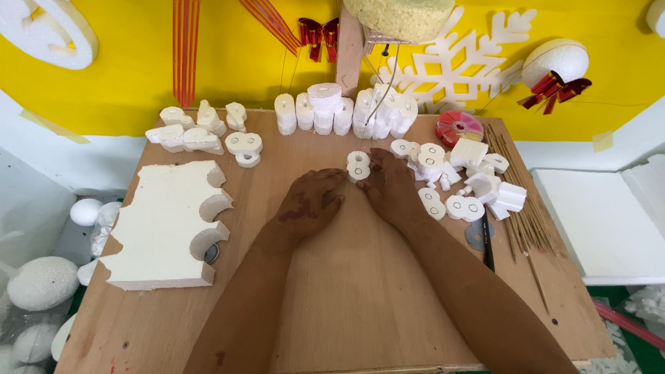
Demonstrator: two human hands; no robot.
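Both hands meet at the middle of the brown plywood tabletop (360, 298), w/ a small white foam piece cut in a figure-eight shape (358, 166) pinched between them. The left hand (309, 205) comes in from lower left, fingers curled narrow, tips touching the piece's left edge. The right hand (391, 188) comes from lower right, fingers bent close round the piece's right side, so it's held from both sides, standing upright on the board. A thin wire (383, 97) runs down from above to just about where the piece sits; can't tell if it touches the foam.

Left of the hands lies a thick slab of cream-white foam (163, 221) w/ rounded bites cut out of its right edge. Behind it, near the far-left corner, a loose heap of white foam offcuts (190, 131). Along the back edge stands a row of upright white foam cut-outs (343, 111), packed side by side. Right of the hands, a scatter of more white foam figure pieces (457, 187), some flat, some on edge, near the right hand but apart from it. Beyond them a red round spool (458, 127), a bundle of thin wooden sticks (516, 194) along the right edge, and a black pen (487, 242) beside them.

Back wall is yellow, w/ a white foam snowflake (460, 66) and a red ribbon bow (318, 31) fixed on it.
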